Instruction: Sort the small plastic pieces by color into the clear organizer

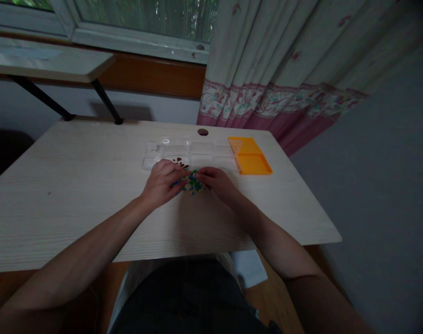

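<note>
A heap of tiny green, blue and yellow pieces, perhaps small plastic bricks, lies on the table between my hands. My left hand reaches in from the left, its fingers stretched out and its thumb apart, at the heap's edge. From the right, my right hand bends its fingers together over the heap; what sits at its fingertips is too small to make out. A few dark brown pieces lie just beyond my left fingers, by the clear compartment box.
An orange-yellow plastic tray adjoins the clear box's right end. Pale wood covers the table, with a round cable hole near its back edge. A raised shelf stands back left. A curtain hangs behind.
</note>
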The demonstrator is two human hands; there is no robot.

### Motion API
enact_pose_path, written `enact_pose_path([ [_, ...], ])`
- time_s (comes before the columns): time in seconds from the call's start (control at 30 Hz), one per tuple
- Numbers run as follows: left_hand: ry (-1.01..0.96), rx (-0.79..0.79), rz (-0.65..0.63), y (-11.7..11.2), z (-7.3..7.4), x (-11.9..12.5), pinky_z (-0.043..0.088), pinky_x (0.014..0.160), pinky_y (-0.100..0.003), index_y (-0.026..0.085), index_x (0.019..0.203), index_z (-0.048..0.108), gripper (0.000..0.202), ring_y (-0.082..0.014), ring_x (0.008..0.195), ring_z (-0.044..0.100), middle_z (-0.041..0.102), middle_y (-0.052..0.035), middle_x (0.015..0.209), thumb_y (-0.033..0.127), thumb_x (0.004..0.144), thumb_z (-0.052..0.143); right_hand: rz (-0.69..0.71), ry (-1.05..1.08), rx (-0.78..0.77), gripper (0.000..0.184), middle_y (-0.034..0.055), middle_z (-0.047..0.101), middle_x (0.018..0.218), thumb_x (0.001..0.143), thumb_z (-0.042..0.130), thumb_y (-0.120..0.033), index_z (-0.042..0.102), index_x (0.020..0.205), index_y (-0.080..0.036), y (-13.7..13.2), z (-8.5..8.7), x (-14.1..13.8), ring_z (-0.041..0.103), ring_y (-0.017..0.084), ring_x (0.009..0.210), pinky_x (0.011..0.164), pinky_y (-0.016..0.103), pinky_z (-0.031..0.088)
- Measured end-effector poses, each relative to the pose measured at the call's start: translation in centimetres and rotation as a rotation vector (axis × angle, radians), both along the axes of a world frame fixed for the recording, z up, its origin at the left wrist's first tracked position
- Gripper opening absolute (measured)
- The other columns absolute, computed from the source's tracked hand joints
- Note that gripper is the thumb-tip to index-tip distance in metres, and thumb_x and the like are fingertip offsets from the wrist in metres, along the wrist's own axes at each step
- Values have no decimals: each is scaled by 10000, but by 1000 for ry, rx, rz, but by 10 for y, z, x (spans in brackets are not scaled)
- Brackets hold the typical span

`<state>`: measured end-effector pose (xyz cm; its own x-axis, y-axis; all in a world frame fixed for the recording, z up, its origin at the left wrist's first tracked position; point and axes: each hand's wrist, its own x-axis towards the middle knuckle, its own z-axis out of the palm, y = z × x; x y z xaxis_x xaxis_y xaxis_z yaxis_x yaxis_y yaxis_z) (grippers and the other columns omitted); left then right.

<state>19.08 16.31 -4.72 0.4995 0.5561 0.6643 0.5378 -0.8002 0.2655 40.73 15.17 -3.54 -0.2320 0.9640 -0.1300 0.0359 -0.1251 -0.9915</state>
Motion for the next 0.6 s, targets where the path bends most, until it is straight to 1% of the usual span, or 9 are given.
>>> enact_pose_path([
  [0.1,-5,6,9,-2,0,1,421,885,-399,278,1119,703,240,-213,962,569,680,-37,1004,321,889,647,38,58,-39,333,-51,537,605,663,774,-455,667,773,-159,-1,-4,-4,409,60,517,490,213,278],
  [0.27,-30,20,-3,-3,-1,2,435,875,-397,274,1086,714,216,-216,951,585,697,-36,991,317,882,655,102,147,-85,350,-54,535,588,688,773,-471,700,834,-161,-3,-12,-9,402,58,503,481,210,265],
  [0.43,-52,37,5,-4,0,2,446,865,-394,269,1052,725,191,-213,928,597,711,-34,951,316,876,665,79,188,-114,356,-44,554,609,666,801,-462,711,828,-158,-7,-7,-12,413,56,520,489,206,267],
  [0.6,-54,55,-6,-4,3,1,448,839,-391,266,1068,719,198,-207,900,598,713,-33,939,304,885,655,45,225,-130,374,-38,561,627,658,811,-472,717,832,-155,-9,-4,-15,407,58,535,503,210,271],
])
